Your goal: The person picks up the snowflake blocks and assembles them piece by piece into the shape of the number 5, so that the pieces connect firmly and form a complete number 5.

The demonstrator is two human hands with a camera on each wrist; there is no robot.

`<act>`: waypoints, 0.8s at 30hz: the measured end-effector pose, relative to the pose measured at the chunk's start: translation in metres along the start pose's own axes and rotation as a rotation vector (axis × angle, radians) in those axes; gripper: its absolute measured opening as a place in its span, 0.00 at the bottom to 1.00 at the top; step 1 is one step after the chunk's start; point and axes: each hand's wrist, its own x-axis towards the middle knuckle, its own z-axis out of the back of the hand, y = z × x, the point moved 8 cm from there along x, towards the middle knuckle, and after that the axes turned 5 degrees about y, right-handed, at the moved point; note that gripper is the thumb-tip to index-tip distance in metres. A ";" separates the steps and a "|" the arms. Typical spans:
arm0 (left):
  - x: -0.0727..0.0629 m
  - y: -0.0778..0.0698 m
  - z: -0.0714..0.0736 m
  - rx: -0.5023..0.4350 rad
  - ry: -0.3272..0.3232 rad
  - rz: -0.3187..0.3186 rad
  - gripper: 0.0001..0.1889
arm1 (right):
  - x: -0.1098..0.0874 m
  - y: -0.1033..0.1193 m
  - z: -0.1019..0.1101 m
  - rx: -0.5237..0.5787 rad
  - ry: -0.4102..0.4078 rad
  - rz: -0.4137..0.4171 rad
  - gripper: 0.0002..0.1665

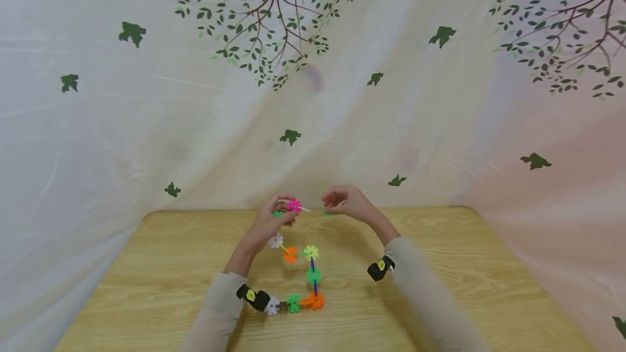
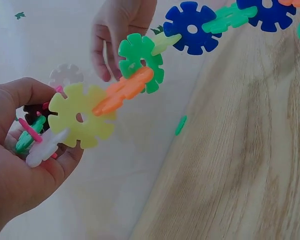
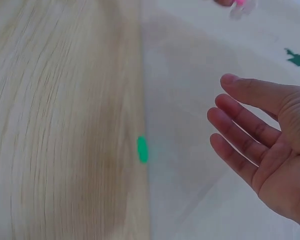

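Note:
My left hand [image 1: 264, 228] grips one end of a chain of notched plastic discs, where pink, white and green pieces cluster in the fingers. From there a yellow disc [image 2: 80, 117], an orange disc [image 2: 124, 91], a green disc [image 2: 130, 50] and a blue disc [image 2: 182, 31] follow in the left wrist view. A pink disc [image 1: 294, 206] shows at my left fingertips in the head view. My right hand [image 3: 275, 145] is held with fingers loosely spread and nothing in it. Near it, a loose green disc [image 3: 142, 149] lies at the table's far edge.
The chain bends across the wooden table [image 1: 415, 297], with an orange disc [image 1: 317, 301] at its near corner. Behind the far edge hangs a pale curtain [image 1: 342, 140] printed with leaves. Each wrist wears a small black camera [image 1: 253, 296].

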 end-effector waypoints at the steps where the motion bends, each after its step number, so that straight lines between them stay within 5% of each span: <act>1: 0.000 0.000 0.001 -0.002 -0.001 0.000 0.21 | 0.001 -0.003 0.001 -0.014 0.012 -0.004 0.14; 10: -0.001 0.000 0.004 0.009 0.001 0.005 0.20 | 0.007 -0.042 -0.001 -0.060 0.080 -0.069 0.17; 24: 0.001 0.001 0.000 0.000 0.007 -0.005 0.19 | 0.011 -0.075 -0.017 -0.029 0.050 -0.179 0.20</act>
